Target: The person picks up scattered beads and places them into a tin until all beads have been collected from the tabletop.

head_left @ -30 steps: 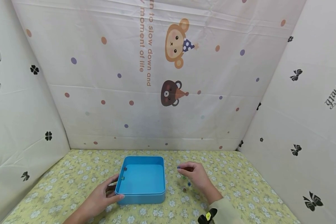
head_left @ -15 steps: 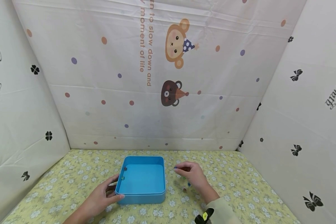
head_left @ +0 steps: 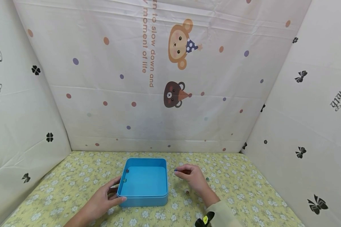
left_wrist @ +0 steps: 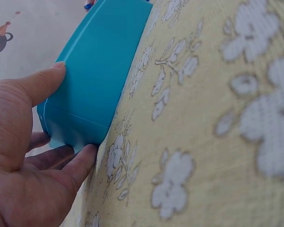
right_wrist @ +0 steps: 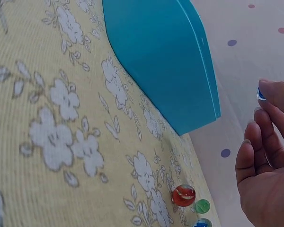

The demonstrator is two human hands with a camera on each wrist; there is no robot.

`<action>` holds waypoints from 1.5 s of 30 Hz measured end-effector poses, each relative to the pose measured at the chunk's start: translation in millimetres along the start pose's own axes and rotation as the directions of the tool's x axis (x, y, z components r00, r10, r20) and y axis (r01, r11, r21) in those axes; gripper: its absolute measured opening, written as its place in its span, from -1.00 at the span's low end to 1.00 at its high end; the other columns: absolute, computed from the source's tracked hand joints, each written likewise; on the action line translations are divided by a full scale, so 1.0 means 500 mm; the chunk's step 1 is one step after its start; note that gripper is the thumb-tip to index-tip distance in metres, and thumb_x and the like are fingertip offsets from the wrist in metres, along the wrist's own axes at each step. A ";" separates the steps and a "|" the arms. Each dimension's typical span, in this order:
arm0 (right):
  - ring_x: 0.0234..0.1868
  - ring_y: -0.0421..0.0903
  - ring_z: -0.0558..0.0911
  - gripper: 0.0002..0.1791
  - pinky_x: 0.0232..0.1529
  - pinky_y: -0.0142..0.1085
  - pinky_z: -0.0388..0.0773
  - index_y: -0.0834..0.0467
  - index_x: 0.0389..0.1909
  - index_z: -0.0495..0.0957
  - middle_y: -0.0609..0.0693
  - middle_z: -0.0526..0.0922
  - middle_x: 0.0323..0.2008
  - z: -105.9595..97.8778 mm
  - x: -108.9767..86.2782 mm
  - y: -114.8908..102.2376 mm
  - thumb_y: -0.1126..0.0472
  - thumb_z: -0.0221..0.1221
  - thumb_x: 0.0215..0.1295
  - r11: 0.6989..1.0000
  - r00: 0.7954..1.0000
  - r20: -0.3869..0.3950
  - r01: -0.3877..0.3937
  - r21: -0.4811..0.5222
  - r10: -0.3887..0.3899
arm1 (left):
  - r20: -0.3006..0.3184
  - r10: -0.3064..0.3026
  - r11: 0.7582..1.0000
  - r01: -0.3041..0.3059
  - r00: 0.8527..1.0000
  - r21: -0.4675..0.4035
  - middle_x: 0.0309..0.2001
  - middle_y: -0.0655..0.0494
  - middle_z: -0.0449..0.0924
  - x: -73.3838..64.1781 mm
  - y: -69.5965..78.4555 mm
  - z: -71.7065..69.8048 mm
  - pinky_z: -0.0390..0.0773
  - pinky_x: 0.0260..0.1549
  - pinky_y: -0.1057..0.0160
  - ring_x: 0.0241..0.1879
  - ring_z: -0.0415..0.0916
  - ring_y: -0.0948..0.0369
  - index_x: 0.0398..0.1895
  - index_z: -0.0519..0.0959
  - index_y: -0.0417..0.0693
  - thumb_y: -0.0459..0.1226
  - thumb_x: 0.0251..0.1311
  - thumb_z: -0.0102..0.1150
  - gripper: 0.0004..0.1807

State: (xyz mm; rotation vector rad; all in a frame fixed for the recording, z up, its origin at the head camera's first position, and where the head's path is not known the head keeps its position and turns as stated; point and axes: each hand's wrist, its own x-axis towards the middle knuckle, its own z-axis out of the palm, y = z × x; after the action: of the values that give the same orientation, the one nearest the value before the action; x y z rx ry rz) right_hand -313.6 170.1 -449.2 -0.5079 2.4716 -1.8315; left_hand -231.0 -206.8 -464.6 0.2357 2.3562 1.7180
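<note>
My left hand (head_left: 103, 200) holds the left front corner of a light blue square box (head_left: 143, 201), thumb at the front and fingers along the left side. In the left wrist view the fingertips touch the box wall (left_wrist: 92, 71) near the cloth. Two marbles lie inside along its left wall, a reddish one (head_left: 127, 171) and a green one (head_left: 125, 180). To the right of the box, my right hand (head_left: 194, 178) is raised off the cloth, pinching a blue marble (right_wrist: 261, 94) between thumb and forefinger. The fingertips partly cover that marble.
Loose marbles lie on the flowered yellow cloth (right_wrist: 52, 137) by my right hand: a red one (right_wrist: 183, 195), a green one (right_wrist: 202, 206) and a blue one (right_wrist: 202, 222). Another dark green marble (head_left: 207, 179) is right of my wrist. Printed white sheets surround the table.
My right hand has moved left toward the box with the blue marble. Its wrist now uncovers a dark green marble on the right. My left hand and the box stay in place.
</note>
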 end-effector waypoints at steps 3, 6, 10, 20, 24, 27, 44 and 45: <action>-0.10 -0.17 0.71 -0.64 0.04 -0.01 0.88 0.27 0.02 0.72 0.10 0.74 -0.02 0.006 0.000 -0.004 0.11 0.38 0.35 1.000 1.000 -0.003 -0.002 0.003 0.002 | 0.005 0.006 1.000 -0.006 1.000 0.001 0.56 -0.48 -0.04 0.000 -0.001 -0.001 0.74 0.32 0.08 0.43 0.17 -0.50 0.65 -0.03 -0.13 -0.15 0.32 0.36 -0.01; -0.09 -0.15 0.71 -0.66 0.01 -0.08 0.89 0.25 0.01 0.73 0.11 0.74 -0.01 0.012 0.001 -0.006 0.11 0.38 0.35 1.000 1.000 0.004 -0.001 0.008 0.001 | 0.004 0.009 1.000 -0.009 1.000 0.006 0.56 -0.48 -0.03 0.001 -0.002 -0.001 0.74 0.32 0.09 0.43 0.18 -0.49 0.65 -0.03 -0.13 -0.14 0.32 0.36 -0.01; -0.08 -0.13 0.70 -0.64 0.00 -0.13 0.89 0.30 0.03 0.71 0.13 0.74 0.01 0.018 0.002 0.000 0.13 0.38 0.35 1.000 1.000 0.025 -0.004 0.024 0.003 | 0.003 0.010 1.000 -0.010 1.000 0.008 0.56 -0.48 -0.02 0.004 -0.004 -0.001 0.74 0.31 0.10 0.42 0.19 -0.49 0.65 -0.03 -0.13 -0.13 0.32 0.36 0.00; -0.08 -0.15 0.70 -0.59 0.01 -0.08 0.88 0.29 0.04 0.71 0.08 0.72 0.00 0.026 0.005 0.007 0.07 0.39 0.34 1.000 0.999 0.040 0.002 0.008 -0.002 | 0.000 0.005 1.000 -0.005 1.000 0.012 0.56 -0.49 -0.02 0.003 -0.003 -0.002 0.77 0.27 0.11 0.41 0.22 -0.49 0.65 -0.03 -0.16 -0.16 0.33 0.36 -0.01; -0.10 -0.17 0.70 -0.60 0.02 -0.07 0.88 0.27 0.04 0.72 0.08 0.71 -0.01 0.028 0.005 0.003 0.06 0.38 0.35 1.000 0.999 0.046 0.007 0.007 -0.007 | -0.001 0.003 1.000 -0.003 1.000 0.010 0.56 -0.49 -0.02 0.002 -0.002 -0.001 0.76 0.28 0.11 0.41 0.22 -0.48 0.65 -0.02 -0.14 -0.15 0.33 0.36 -0.01; -0.10 -0.16 0.70 -0.63 0.03 -0.05 0.88 0.23 0.03 0.73 0.09 0.71 -0.02 0.031 0.006 0.002 0.05 0.37 0.36 1.000 0.999 0.050 0.009 0.010 -0.010 | 0.002 0.003 1.000 -0.003 1.000 0.008 0.56 -0.48 -0.02 0.002 -0.001 -0.001 0.76 0.29 0.11 0.41 0.22 -0.48 0.65 -0.03 -0.14 -0.14 0.33 0.36 -0.01; -0.07 -0.13 0.69 -0.64 0.03 -0.05 0.87 0.25 0.00 0.74 0.12 0.72 -0.02 0.047 0.006 -0.019 0.08 0.38 0.34 1.000 0.999 0.050 0.015 0.020 -0.015 | 0.005 0.000 1.000 0.000 1.000 0.010 0.55 -0.50 -0.01 0.001 -0.001 -0.001 0.73 0.32 0.06 0.40 0.23 -0.48 0.65 -0.03 -0.14 -0.14 0.34 0.35 -0.02; -0.06 -0.12 0.69 -0.63 0.04 -0.04 0.87 0.26 0.01 0.73 0.13 0.72 -0.01 0.049 0.006 -0.020 0.08 0.38 0.35 1.000 0.998 0.054 0.018 0.025 -0.020 | 0.008 -0.001 1.000 0.001 1.000 0.008 0.55 -0.50 -0.02 0.001 0.000 -0.001 0.73 0.33 0.06 0.40 0.23 -0.48 0.65 -0.03 -0.14 -0.14 0.34 0.34 -0.02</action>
State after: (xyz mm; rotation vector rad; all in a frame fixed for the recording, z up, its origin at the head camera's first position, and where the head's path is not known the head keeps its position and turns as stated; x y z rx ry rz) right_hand -308.8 144.2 -446.7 -0.5741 2.4151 -1.8261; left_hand -231.6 -207.2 -464.5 0.2414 2.3581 1.7039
